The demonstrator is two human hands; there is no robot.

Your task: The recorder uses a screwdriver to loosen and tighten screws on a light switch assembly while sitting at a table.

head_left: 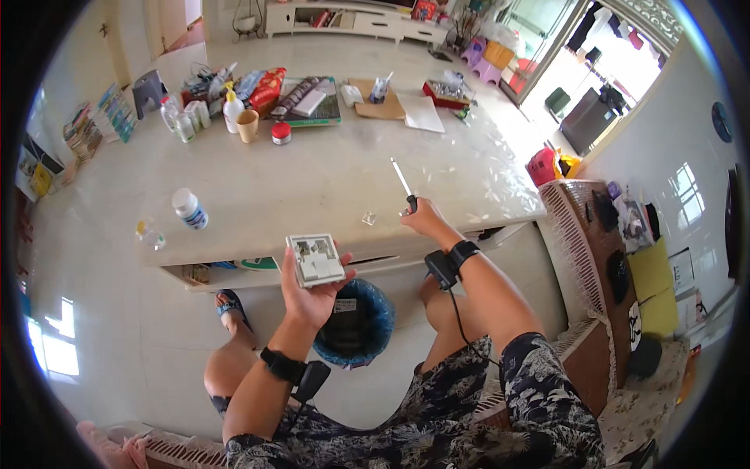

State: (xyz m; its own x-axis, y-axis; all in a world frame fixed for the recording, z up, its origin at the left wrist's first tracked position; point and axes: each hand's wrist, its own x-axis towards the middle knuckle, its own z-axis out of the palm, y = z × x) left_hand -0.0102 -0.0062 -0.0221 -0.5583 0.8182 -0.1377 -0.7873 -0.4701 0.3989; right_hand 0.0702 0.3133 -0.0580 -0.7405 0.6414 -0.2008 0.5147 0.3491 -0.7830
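Note:
My left hand [311, 295] holds a white square plastic panel [315, 259], like a wall switch or socket, with metal and plastic parts showing on its face, over the table's front edge above a bin. To its right, my right hand [428, 219] grips a screwdriver [402, 177] by its dark handle, its shaft pointing up and away from me above the table [297, 187]. A small clear piece [368, 217] lies on the table between my hands. At the left stand a white bottle [190, 209] with a blue label and a clear bottle [150, 234].
Along the table's far side sit bottles, a paper cup [248, 126], a red-lidded jar [281, 133], bags, books and cardboard [375, 107]. A blue-lined bin [363, 328] stands between my legs. A woven bench with assorted items [652, 277] is at the right.

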